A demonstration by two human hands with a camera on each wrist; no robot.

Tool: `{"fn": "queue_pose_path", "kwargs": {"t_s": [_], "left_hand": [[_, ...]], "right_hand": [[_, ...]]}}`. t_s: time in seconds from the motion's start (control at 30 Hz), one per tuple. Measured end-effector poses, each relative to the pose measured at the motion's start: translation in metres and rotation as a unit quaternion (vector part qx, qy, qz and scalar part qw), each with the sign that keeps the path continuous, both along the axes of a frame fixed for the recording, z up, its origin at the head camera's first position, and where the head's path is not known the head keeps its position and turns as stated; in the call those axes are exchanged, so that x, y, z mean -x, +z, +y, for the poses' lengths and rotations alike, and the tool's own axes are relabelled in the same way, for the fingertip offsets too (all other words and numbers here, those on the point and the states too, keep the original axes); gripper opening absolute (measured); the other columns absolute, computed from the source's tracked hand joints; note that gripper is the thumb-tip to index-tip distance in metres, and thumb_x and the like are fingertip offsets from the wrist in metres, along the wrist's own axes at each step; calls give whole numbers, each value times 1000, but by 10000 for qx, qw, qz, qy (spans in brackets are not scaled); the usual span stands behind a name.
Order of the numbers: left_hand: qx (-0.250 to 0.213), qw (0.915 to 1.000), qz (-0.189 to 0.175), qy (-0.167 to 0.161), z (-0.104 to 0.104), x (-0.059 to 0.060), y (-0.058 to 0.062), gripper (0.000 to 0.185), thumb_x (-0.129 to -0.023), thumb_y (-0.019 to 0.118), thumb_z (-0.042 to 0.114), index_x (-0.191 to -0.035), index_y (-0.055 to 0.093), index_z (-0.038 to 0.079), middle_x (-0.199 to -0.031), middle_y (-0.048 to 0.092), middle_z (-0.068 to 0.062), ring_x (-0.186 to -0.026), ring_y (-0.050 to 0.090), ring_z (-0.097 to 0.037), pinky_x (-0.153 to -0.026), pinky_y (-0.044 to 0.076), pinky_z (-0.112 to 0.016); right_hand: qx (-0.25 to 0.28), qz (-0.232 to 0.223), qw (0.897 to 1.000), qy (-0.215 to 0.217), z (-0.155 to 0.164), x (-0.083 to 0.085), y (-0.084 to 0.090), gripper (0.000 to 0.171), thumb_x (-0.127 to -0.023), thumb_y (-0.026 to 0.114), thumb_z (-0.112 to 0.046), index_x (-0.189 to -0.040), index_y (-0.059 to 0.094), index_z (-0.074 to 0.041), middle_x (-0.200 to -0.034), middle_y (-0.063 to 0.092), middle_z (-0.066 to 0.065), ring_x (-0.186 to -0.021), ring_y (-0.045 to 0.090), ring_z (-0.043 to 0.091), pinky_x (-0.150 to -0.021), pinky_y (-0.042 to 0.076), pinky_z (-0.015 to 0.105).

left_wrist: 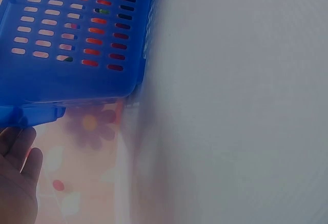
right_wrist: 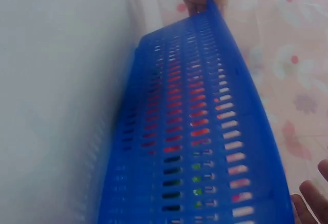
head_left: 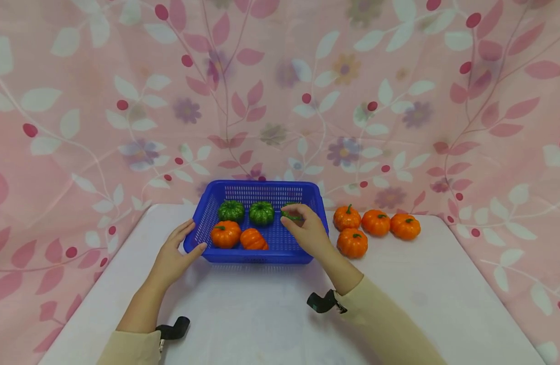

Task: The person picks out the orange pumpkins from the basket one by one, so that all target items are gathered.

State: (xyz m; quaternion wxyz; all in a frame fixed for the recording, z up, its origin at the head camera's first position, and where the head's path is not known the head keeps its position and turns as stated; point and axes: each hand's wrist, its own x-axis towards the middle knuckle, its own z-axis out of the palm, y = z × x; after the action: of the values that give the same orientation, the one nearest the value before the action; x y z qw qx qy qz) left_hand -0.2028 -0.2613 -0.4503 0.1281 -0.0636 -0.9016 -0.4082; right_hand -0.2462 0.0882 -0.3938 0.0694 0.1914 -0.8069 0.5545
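Resting under right hand point(head_left: 309, 230): green pumpkin point(head_left: 291, 216), inside basket point(head_left: 261, 254).

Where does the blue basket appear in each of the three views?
Head: the blue basket sits at centre on the white table, between both hands.
Left wrist: the basket's slotted wall fills the upper left.
Right wrist: the wall runs from top centre to the bottom.
Shared landmark: orange pumpkins showing through the slots.

White table point(head_left: 271, 314), pink floral backdrop point(head_left: 102, 91)
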Motion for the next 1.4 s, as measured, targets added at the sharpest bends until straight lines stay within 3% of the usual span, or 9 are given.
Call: {"fn": "queue_pose_path", "kwargs": {"t_s": [0.3, 0.5, 0.83, 1.1, 1.4], "left_hand": [[4, 10000, 25, -9, -1, 2, -2, 75, -91, 74, 37, -149, 44, -1, -159, 35, -14, -145, 28, -43, -112, 26, -67], [30, 10000, -19, 11, -1, 1, -1, 74, -92, 74, 34, -150, 43, 0, -159, 34, -13, -146, 27, -43, -112, 26, -67], [35, 10000, -37, -7, -1, 1, -1, 74, -91, 74, 34, -149, 43, -1, -159, 35, -14, -145, 28, -43, -112, 26, -68], [51, 9999, -89, 8, -2, 1, -2, 76, -91, 74, 37, -150, 42, 0, -160, 34, -13, -146, 27, -43, -112, 26, -67], [18, 10000, -76, -12, -1, 2, -3, 74, -92, 74, 31, -150, 42, -1, -160, 33, -13, -146, 27, -42, -113, 26, -66]], "right_hand": [[-686, -339, 9962, 413, -31, 8, -4, 29, -98, 67, -21, -125, 65, -11, -129, 58, 10, -119, 56, 27, -97, 53, 41], [-1109, -444, 9904, 695, -46, 18, -4, 34, -99, 65, -22, -130, 62, -8, -133, 57, 13, -125, 53, 34, -102, 50, 45], [-2096, -717, 9673, 1232, -63, 36, -11, 36, -97, 68, -25, -131, 63, -12, -136, 58, 12, -125, 53, 33, -105, 46, 45], [-2473, -1000, 9519, 1506, -67, 41, -20, 43, -98, 67, -29, -138, 61, -15, -141, 56, 7, -126, 53, 27, -108, 44, 42], [-2437, -1470, 9443, 1651, -66, 40, -21, 35, -101, 59, -26, -136, 65, -22, -140, 59, 4, -130, 52, 26, -111, 41, 46]]}}
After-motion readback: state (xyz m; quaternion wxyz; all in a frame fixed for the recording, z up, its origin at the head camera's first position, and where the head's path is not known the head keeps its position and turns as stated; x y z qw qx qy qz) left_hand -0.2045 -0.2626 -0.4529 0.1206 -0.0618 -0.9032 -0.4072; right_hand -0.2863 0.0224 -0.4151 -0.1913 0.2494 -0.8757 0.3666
